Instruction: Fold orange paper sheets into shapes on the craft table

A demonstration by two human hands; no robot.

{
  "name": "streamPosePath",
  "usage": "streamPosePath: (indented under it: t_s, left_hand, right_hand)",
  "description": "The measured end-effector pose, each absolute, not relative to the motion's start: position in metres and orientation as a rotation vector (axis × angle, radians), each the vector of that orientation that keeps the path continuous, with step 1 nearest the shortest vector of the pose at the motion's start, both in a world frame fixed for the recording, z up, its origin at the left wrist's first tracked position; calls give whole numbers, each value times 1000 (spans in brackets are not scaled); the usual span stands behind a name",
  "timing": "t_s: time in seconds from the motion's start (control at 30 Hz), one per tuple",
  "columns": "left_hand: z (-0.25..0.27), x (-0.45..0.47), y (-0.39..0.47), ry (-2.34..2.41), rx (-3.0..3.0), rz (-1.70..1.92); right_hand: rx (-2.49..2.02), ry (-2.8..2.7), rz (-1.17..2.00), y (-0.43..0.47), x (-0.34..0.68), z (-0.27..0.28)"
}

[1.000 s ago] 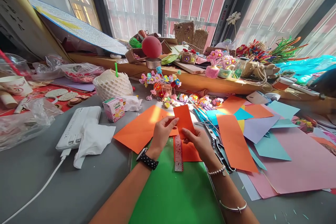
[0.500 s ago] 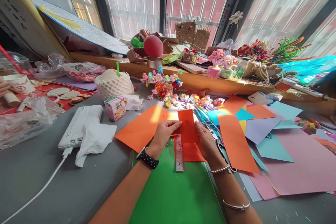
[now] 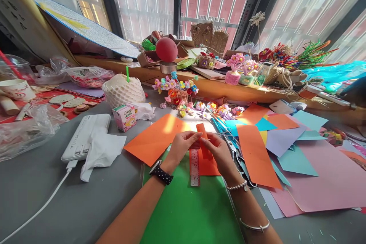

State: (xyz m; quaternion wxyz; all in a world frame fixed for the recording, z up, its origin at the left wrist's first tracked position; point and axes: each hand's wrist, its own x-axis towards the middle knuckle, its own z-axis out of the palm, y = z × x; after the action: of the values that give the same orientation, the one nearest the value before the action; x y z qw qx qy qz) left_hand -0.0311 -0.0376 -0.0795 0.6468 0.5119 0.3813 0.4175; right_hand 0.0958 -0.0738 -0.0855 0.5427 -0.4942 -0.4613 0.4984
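Between my two hands is a small piece of orange paper (image 3: 207, 151), now a narrow folded strip. My left hand (image 3: 185, 144) pinches its left side, and my right hand (image 3: 219, 151) grips the right side with thumb and fingers. Below them, a clear ruler (image 3: 195, 171) with pink markings lies on the green mat (image 3: 188, 213), partly over another orange sheet (image 3: 213, 169). Scissors (image 3: 236, 152) lie just right of my right hand. A larger orange sheet (image 3: 151, 141) is left of my left hand.
At right lie an orange rectangle (image 3: 257, 156) and pink sheets (image 3: 328, 179). A power bank (image 3: 85, 137) with a tissue (image 3: 103, 150), a small box (image 3: 124, 117) and a netted coconut (image 3: 123, 92) stand at left. Yarn flowers (image 3: 177, 91) are behind my hands.
The orange piece was a flat, wider rectangle; it is now folded lengthwise into a narrow strip. My right hand has moved left, closer to my left hand. Another person's hand at far left has gone.
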Motion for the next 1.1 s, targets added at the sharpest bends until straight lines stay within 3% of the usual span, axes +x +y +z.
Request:
streamPosePath:
  t_s: [0.73, 1.1]
  left_hand:
    - [-80, -31, -38, 883, 1297, 947]
    - [-79, -29, -40, 827, 1338, 911]
  right_hand:
    - [-1166, -1131, 1074, -71, 99, -88]
    - [-1263, -1172, 876, -74, 95, -82]
